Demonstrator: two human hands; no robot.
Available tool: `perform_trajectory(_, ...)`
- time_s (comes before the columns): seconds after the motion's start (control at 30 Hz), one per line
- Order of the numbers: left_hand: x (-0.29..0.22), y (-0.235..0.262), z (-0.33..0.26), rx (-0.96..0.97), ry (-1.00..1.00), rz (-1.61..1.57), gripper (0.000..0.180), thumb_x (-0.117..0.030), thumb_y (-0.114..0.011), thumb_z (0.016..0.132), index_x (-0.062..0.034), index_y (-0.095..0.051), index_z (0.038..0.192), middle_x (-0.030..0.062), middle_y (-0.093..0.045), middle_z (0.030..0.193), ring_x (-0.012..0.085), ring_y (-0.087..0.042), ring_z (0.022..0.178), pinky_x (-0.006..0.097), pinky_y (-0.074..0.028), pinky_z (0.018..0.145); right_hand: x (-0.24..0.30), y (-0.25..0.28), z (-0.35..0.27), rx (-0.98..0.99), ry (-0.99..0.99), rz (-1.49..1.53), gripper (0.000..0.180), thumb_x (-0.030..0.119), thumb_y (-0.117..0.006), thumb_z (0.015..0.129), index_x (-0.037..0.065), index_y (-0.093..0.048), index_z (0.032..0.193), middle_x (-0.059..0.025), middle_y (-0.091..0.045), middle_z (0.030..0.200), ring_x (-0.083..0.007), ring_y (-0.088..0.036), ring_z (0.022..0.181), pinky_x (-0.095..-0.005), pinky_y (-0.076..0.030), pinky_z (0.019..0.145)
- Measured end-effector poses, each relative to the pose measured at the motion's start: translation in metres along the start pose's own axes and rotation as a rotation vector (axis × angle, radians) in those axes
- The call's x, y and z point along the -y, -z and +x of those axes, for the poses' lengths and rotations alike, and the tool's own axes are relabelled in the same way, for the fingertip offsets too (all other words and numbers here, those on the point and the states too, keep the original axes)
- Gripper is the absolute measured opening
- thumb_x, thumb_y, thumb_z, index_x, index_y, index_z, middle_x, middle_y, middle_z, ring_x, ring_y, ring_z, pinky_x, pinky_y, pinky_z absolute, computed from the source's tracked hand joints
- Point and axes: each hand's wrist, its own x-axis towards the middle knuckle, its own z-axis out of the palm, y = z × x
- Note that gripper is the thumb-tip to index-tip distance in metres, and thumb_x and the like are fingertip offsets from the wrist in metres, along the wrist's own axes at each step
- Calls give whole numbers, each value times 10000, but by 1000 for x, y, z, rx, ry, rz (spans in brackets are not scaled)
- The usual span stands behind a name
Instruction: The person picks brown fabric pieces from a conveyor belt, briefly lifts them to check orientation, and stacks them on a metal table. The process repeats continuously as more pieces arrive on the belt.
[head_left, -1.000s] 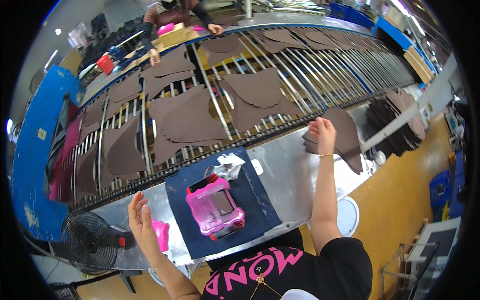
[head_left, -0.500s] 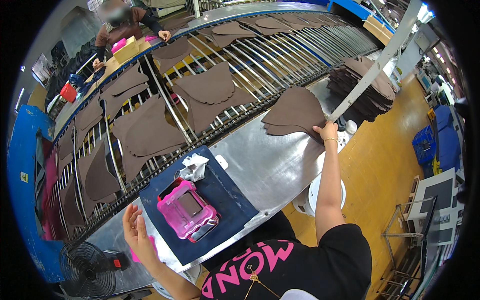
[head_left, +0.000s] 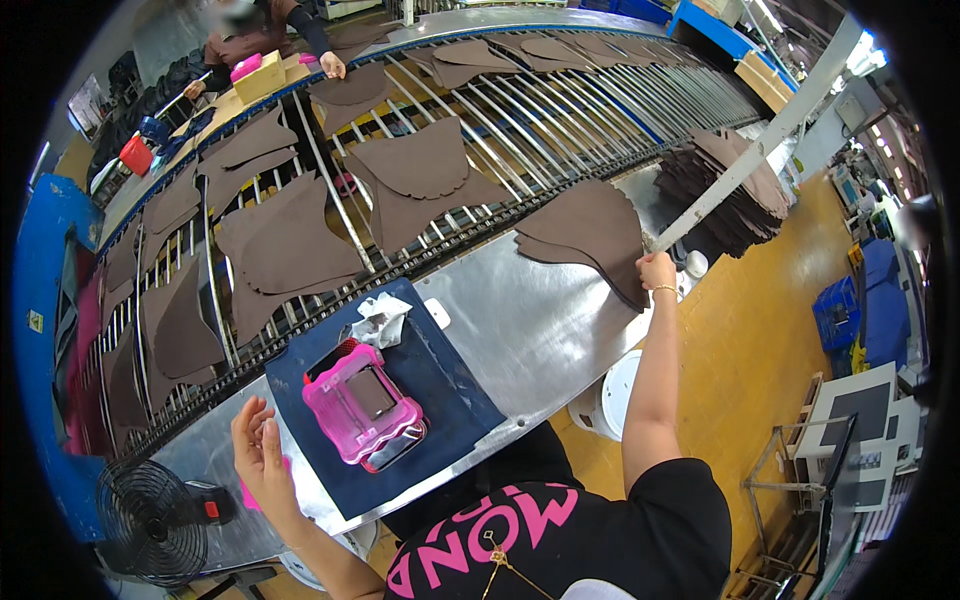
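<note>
My right hand [head_left: 657,271] is closed on the right edge of a dark brown cut sheet piece [head_left: 592,232], whose curved top edge faces away from me. The piece lies on the metal table [head_left: 500,310] with another brown layer showing beneath it, beside a slanted pale post [head_left: 740,165]. My left hand [head_left: 262,455] is raised at the left of a dark blue mat [head_left: 450,385], fingers loosely bent and apart, holding nothing. On the mat stand a pink scalloped plastic box [head_left: 335,408] with a dark block inside and a crumpled white wad [head_left: 381,320].
Beyond the table runs a roller conveyor [head_left: 500,130] carrying several brown pieces. A tall stack of brown pieces [head_left: 715,195] stands at the right. A black fan [head_left: 152,522] sits at lower left. Across the conveyor, another person's hand [head_left: 333,65] is near a yellow box [head_left: 260,78].
The brown piece at my right hand has shifted slightly left, its lower right corner now hanging lower. My right fingers have curled in more. The whole view has tilted a little.
</note>
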Motion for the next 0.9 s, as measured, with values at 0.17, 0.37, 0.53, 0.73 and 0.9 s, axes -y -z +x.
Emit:
perform_trajectory(0.17,1,-2,1,19,-36,28,301,-119,-576,924,-25,-569,1210,87,-579,1162,151,-563,1002,272,-424,872,7,-14,-26,-174,46,-296,851,444,-836,638,-81,-486,1210,-271,-582,1194,-374,-576,1113,-415,-462,944)
perform_trajectory(0.37,7,-7,-2,29,-53,82,304,-113,-593,912,-36,-577,1205,82,-591,1128,143,-572,967,265,-426,852,11,-17,-27,-215,115,-185,657,342,-818,680,-50,-562,1140,-257,-622,1120,-376,-603,1060,-423,-466,930)
perform_trajectory(0.53,-1,-12,2,11,-16,50,311,-99,-606,900,-33,-579,1203,79,-593,1109,141,-568,953,266,-430,854,24,-13,-55,-354,594,-205,439,247,-664,828,-27,-592,1163,-252,-654,997,-362,-653,933,-422,-537,793)
perform_trajectory(0.73,-4,-20,9,52,-74,108,325,-83,-633,878,-34,-589,1196,75,-582,1117,154,-564,979,280,-436,859,148,34,-196,222,716,304,342,202,-479,973,-7,-510,1241,-144,-665,791,-189,-674,580,-261,-492,412)
perform_trajectory(0.9,-17,-35,21,-5,-183,57,442,-109,-657,864,-46,-531,1283,86,-524,1238,199,-552,1092,299,-420,926,185,38,-254,483,1101,279,311,189,-479,982,-34,-511,1197,-105,-672,815,-144,-680,611,-188,-448,391)
